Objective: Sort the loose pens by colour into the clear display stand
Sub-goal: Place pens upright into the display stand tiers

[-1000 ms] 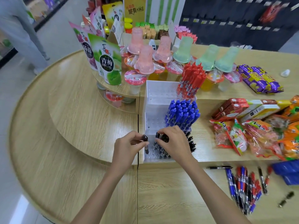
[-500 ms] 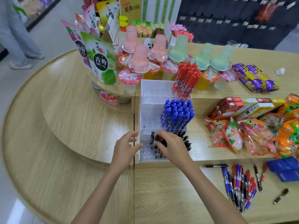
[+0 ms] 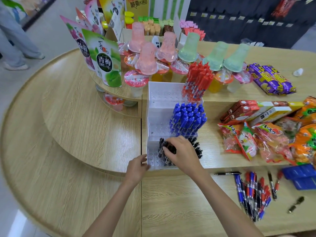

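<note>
Emptied of its pen, left hand (image 3: pixel 136 165) steadied the clear tiered plastic stand (image 3: pixel 159 106), fingers loose; right hand (image 3: pixel 181 154) pinched upright black pens (image 3: pixel 161 147), probably seating another.

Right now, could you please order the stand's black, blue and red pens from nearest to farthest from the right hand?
1. Black pens: front tier, at the right hand.
2. Blue pens: middle tier.
3. Red pens: back tier.
</note>
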